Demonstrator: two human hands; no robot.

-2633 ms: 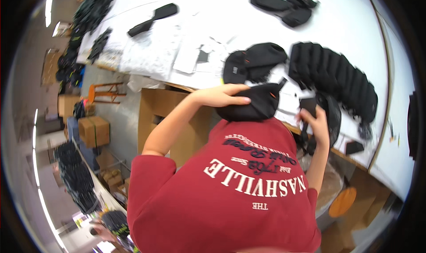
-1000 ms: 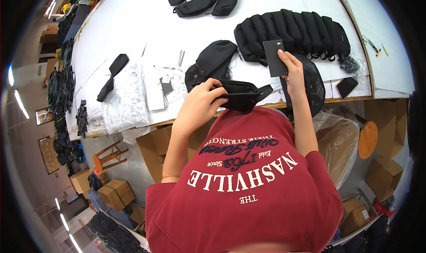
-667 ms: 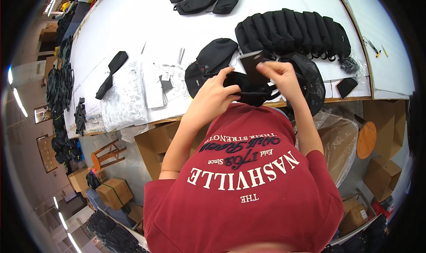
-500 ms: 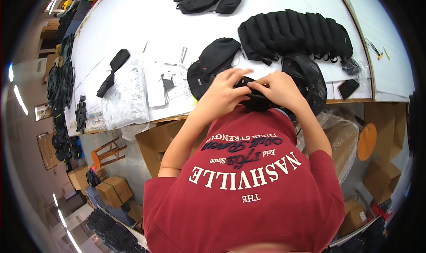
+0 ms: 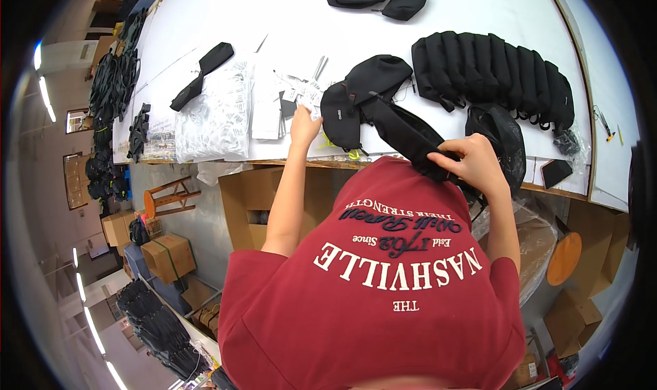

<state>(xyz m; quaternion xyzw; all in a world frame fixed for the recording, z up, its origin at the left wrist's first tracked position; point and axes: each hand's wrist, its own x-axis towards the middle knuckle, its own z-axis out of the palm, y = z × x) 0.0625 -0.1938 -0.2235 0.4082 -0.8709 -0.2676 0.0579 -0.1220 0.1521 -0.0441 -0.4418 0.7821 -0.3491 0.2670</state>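
My right hand (image 5: 473,162) is closed on the edge of a black pouch-like bag (image 5: 409,131), which slants over the table's front edge against my shirt. My left hand (image 5: 304,126) reaches to a pile of white paper tags (image 5: 301,89), thumb and forefinger apart; its other fingers are partly hidden. A small dark square (image 5: 287,108) lies by its fingertips. Just right of the left hand rest more black bags (image 5: 342,119), one with a small pale mark.
A row of black bags (image 5: 489,68) stands at the right, beside a black mesh-like bundle (image 5: 496,140). Clear plastic packing (image 5: 212,119) with white pieces lies left. A dark flat rectangle (image 5: 556,173) sits at the front edge. A wooden stool (image 5: 171,197) and cartons (image 5: 170,256) stand below.
Both hands were together at the black bag. My left hand has let go and moved left to the paper tags; my right hand keeps the bag, now stretched out longer. The view has shifted.
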